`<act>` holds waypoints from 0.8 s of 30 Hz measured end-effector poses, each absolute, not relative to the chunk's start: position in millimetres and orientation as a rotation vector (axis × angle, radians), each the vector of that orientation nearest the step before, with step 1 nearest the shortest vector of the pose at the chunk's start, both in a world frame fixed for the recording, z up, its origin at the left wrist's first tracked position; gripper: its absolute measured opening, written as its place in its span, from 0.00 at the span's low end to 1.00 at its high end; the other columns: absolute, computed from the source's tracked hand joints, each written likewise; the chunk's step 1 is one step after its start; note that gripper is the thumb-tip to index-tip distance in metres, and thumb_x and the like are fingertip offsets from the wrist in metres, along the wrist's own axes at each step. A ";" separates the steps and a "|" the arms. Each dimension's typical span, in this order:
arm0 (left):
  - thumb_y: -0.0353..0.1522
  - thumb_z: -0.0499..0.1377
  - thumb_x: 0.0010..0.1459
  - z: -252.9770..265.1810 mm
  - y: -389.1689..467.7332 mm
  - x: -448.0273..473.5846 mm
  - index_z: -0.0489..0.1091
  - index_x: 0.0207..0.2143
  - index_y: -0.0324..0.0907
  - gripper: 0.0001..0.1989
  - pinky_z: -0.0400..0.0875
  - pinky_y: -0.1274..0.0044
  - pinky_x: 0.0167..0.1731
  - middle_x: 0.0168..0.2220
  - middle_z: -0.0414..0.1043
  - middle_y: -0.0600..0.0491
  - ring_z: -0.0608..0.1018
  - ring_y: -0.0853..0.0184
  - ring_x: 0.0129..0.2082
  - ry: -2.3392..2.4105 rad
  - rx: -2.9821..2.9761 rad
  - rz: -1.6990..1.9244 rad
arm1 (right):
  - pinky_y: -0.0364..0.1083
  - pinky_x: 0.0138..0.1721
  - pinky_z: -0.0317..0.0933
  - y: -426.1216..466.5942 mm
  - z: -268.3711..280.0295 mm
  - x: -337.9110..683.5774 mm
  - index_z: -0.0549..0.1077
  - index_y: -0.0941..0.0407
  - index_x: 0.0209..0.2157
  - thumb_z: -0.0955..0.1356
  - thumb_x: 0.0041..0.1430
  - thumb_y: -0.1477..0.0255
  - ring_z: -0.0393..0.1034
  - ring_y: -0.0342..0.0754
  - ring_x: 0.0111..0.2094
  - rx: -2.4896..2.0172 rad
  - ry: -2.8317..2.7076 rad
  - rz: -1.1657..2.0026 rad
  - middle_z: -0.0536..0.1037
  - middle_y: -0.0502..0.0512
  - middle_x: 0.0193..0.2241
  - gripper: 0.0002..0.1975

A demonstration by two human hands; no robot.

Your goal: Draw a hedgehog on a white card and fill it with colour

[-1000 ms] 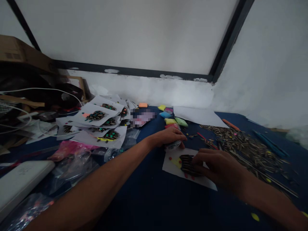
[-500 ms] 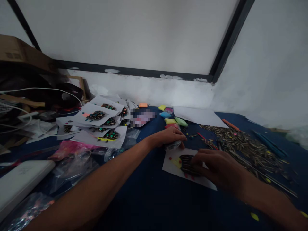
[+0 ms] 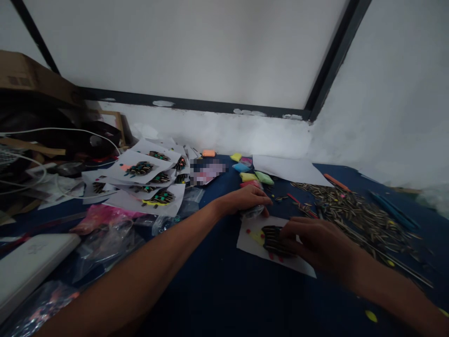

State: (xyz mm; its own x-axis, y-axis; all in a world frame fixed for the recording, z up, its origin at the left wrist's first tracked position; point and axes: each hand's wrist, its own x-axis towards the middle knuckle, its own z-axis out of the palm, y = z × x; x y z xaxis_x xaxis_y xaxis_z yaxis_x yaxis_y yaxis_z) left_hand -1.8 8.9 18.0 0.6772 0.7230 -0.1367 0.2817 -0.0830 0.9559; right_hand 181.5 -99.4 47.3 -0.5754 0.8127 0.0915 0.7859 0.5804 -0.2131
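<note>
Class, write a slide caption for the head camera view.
Right hand over a seed-decorated sheet, left hand by its far edge, striped seeds at right.

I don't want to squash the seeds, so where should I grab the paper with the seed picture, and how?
Probably pinch the paper by its near left corner, coming from the near left. It lies flat on the blue table; that corner is plain, the seeds sit around the middle, and the right hand covers part of the right side.
</note>
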 end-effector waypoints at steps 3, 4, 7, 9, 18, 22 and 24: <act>0.35 0.56 0.58 17.2 9.4 -2.0 0.74 0.36 0.35 0.12 0.67 0.79 0.34 0.30 0.77 0.48 0.75 0.70 0.31 0.831 1.664 0.451 | 0.41 0.24 0.57 -99.5 46.6 181.3 0.74 0.53 0.30 0.62 0.60 0.75 0.70 0.42 0.24 -1.372 -2.640 0.223 0.76 0.52 0.29 0.10; 0.35 0.56 0.57 17.0 9.5 -2.0 0.74 0.36 0.35 0.12 0.67 0.79 0.34 0.30 0.77 0.48 0.75 0.70 0.31 0.829 1.664 0.452 | 0.41 0.24 0.57 -99.6 46.3 181.4 0.74 0.53 0.30 0.62 0.60 0.74 0.70 0.42 0.24 -1.373 -2.644 0.227 0.76 0.52 0.29 0.10; 0.36 0.57 0.57 17.2 9.1 -1.9 0.74 0.35 0.35 0.12 0.67 0.79 0.34 0.30 0.77 0.49 0.74 0.70 0.30 0.836 1.654 0.448 | 0.41 0.24 0.56 -99.9 45.4 181.9 0.74 0.53 0.30 0.62 0.62 0.73 0.69 0.42 0.24 -1.361 -2.651 0.231 0.76 0.52 0.29 0.10; 0.35 0.56 0.57 17.9 8.5 -1.5 0.74 0.35 0.35 0.12 0.67 0.79 0.33 0.30 0.76 0.48 0.74 0.71 0.29 0.844 1.645 0.447 | 0.41 0.25 0.56 -100.1 44.9 182.4 0.74 0.53 0.30 0.62 0.62 0.72 0.69 0.42 0.25 -1.340 -2.659 0.226 0.75 0.52 0.29 0.11; 0.34 0.56 0.58 18.8 8.0 -1.4 0.74 0.34 0.35 0.11 0.67 0.79 0.32 0.30 0.76 0.48 0.74 0.71 0.29 0.835 1.639 0.445 | 0.41 0.25 0.58 -100.2 46.4 181.2 0.75 0.52 0.33 0.62 0.63 0.72 0.70 0.42 0.26 -1.279 -2.643 0.272 0.76 0.53 0.31 0.10; 0.34 0.56 0.58 17.0 9.3 -1.1 0.74 0.34 0.35 0.11 0.68 0.79 0.32 0.30 0.76 0.48 0.74 0.71 0.29 0.821 1.636 0.445 | 0.41 0.25 0.57 -100.2 47.2 181.1 0.75 0.52 0.32 0.62 0.62 0.73 0.70 0.42 0.25 -1.254 -2.613 0.289 0.76 0.52 0.30 0.10; 0.35 0.56 0.57 15.7 9.9 -1.2 0.74 0.33 0.35 0.11 0.67 0.79 0.31 0.30 0.76 0.48 0.74 0.71 0.28 0.816 1.637 0.451 | 0.41 0.24 0.57 -100.4 48.2 180.8 0.75 0.53 0.32 0.62 0.61 0.73 0.69 0.42 0.25 -1.257 -2.587 0.288 0.77 0.52 0.29 0.10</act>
State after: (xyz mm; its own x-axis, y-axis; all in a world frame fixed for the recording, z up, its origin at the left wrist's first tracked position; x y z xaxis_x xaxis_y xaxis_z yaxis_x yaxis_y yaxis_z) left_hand -1.2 9.9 15.7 0.6798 0.7199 -0.1404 0.2647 -0.0622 0.9623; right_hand 180.8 -100.4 48.2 -0.5963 0.7909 0.1375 0.7413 0.6082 -0.2838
